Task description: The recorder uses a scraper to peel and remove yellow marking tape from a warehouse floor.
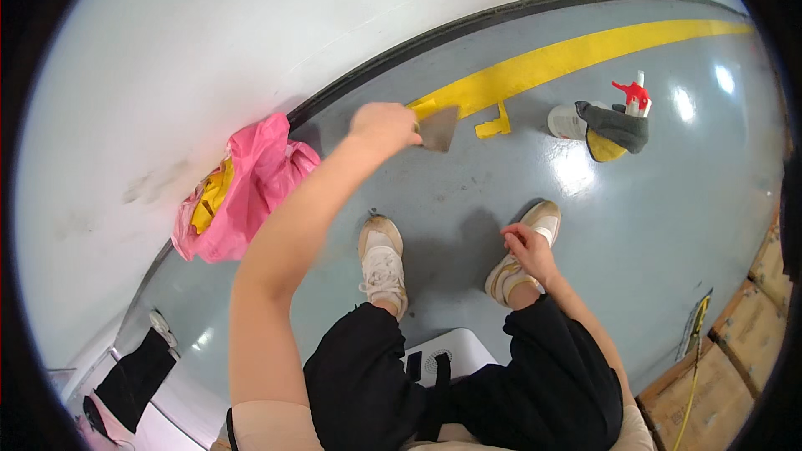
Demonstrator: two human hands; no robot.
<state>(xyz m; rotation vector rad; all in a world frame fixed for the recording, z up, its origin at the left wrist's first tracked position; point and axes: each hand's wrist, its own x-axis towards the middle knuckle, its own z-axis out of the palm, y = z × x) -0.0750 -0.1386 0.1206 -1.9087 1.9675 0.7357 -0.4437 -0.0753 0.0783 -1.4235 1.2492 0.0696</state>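
My left hand (385, 128) reaches forward and grips a wide-bladed scraper (440, 129); its handle is hidden in my fist. The blade lies at the near end of a yellow floor stripe (545, 70), beside a raised flap of yellow tape. A torn yellow scrap (495, 124) rests on the grey floor just right of the blade. Above my right shoe (540, 220), my right hand (531, 253) hangs with loosely bent fingers, and nothing shows in it.
A pink plastic bag (263, 188) with crumpled yellow tape (213, 197) leans against the white wall (188, 62). At right stand a white container (566, 121), a grey cloth (620, 127) and a red-triggered spray bottle (638, 95). Wooden boxes (702, 401) line the right edge. Another person's leg (135, 376) shows lower left.
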